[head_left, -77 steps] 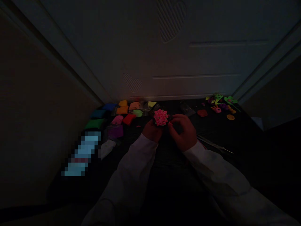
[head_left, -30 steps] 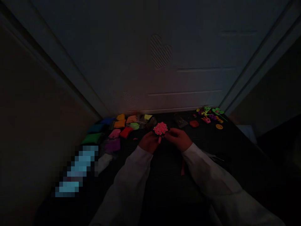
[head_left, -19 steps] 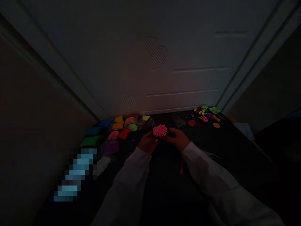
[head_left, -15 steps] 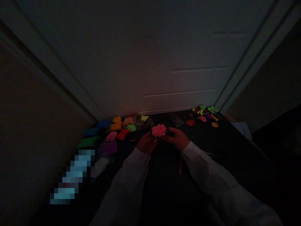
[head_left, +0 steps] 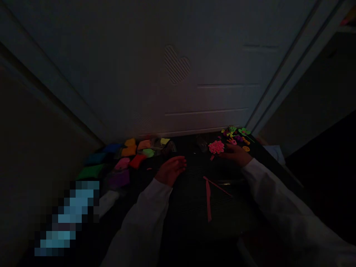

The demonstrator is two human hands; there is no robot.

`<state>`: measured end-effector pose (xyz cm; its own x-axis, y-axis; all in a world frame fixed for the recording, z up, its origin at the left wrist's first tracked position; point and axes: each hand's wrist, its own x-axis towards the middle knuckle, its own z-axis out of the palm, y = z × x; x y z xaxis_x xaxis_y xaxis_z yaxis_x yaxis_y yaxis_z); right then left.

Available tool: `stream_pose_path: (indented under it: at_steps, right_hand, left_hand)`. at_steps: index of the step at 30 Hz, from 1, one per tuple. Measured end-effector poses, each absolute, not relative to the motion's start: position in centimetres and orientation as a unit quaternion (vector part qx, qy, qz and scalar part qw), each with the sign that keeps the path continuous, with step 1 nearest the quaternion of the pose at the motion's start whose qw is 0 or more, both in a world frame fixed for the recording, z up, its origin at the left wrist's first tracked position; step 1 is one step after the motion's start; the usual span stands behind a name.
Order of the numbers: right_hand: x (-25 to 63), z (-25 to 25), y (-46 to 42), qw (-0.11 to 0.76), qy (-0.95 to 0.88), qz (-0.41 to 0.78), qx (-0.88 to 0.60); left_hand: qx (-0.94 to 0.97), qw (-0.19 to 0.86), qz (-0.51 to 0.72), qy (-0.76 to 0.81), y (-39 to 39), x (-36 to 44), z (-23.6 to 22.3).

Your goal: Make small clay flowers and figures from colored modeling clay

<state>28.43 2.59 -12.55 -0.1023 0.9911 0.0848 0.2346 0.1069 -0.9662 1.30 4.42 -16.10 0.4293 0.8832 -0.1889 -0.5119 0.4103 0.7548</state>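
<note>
A small bouquet of pink clay flowers (head_left: 216, 147) with pale green edging is held by my right hand (head_left: 236, 154), whose fingers close on its right side. A short pink tail hangs below the blooms. My left hand (head_left: 171, 170) is over the middle of the dark table, fingers loosely curved and apart, with nothing in it. Between the two arms lie a flat pink modelling knife (head_left: 208, 200) and a thin pink stick (head_left: 218, 186), touching or nearly so at their far ends. Scissors (head_left: 226, 182), dim and partly dark, lie beside them.
Bagged clay in several colours, such as a red pack (head_left: 138, 161) and a green pack (head_left: 91, 171), lines the left. A blurred-out bright screen (head_left: 69, 215) lies nearer. Small clay figures (head_left: 233, 133) and a green flower (head_left: 244, 131) stand at the back right, before a pale door (head_left: 178, 100).
My right hand has carried the bouquet rightward and away from my left hand, which has let go of it. The pink tools have come into view, and the view has shifted slightly right.
</note>
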Motion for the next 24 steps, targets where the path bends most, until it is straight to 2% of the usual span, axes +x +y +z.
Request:
stream_pose_path:
  at_steps: [4,7,9,12,14,16,19,24]
  right_hand:
    - [30.9,-13.2,3.3,0.433,-0.595,0.419,-0.532]
    - [31.7,-13.7,3.6,0.438,-0.581,0.433,-0.532]
    - [31.7,-14.0,3.7,0.442,-0.573,0.436,-0.536]
    - [31.3,-14.2,3.4,0.455,-0.559,0.410,-0.559]
    - [31.0,-14.0,2.8,0.469,-0.542,0.399,-0.571]
    - [30.7,-13.7,1.8,0.482,-0.522,0.401,-0.578]
    - [30.2,-13.5,-0.3,0.503,-0.487,0.407,-0.586]
    - [29.1,-15.9,-3.1,0.505,-0.381,0.464,-0.620]
  left_hand:
    - [0.341,0.773,0.439,0.306,4.4,1.5,-16.2]
    - [0.453,0.718,0.419,0.321,3.9,1.9,-16.3]
    - [0.590,0.645,0.372,0.312,3.0,2.5,-16.2]
    - [0.777,0.462,0.328,0.276,1.1,3.6,-15.6]
    - [0.854,0.374,0.277,0.233,-0.3,4.5,-15.3]
    - [0.904,0.314,0.218,0.191,-1.5,5.3,-15.4]
    - [0.931,0.240,0.169,0.216,-2.6,6.2,-16.2]
    - [0.940,0.181,0.136,0.256,-2.6,6.4,-17.0]
